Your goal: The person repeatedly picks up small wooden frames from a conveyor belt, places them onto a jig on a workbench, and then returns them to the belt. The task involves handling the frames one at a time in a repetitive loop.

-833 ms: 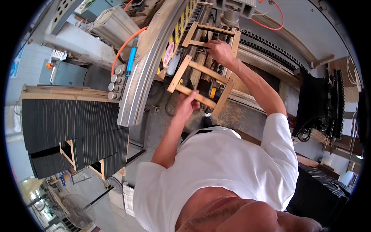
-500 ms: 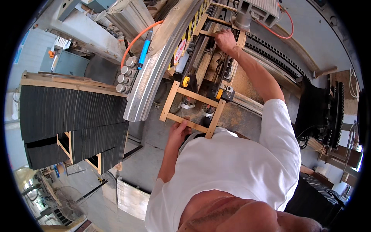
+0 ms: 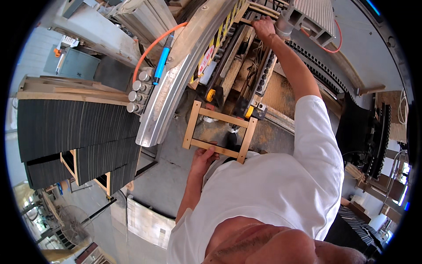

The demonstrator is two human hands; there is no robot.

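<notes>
My left hand [image 3: 205, 159] is closed round the near rail of a small wooden frame [image 3: 224, 117]. That frame is an open rectangle of pale slats, with two longer side pieces, held in front of my shirt just off the near end of the machine [image 3: 235, 72]. My right hand [image 3: 264, 30] reaches to the machine's far end, fingers bent over the near rail of a second wooden frame [image 3: 262, 10]. This second frame lies across the machine's rails, beneath a metal head, and is partly cut off by the picture's upper edge. The right fingertips are partly hidden.
Left of the machine runs a metal beam [image 3: 169, 94] with a blue pen-shaped tool [image 3: 163, 61] and an orange hose [image 3: 151, 44]. A tall stack of black panels [image 3: 74, 125] stands farther left. A ribbed aluminium block [image 3: 310, 17] overhangs the right hand. Sawdust covers parts of the machine.
My right hand has moved farther forward along the machine, along with the far frame. The near frame in my left hand has come slightly toward me, away from the rail ends.
</notes>
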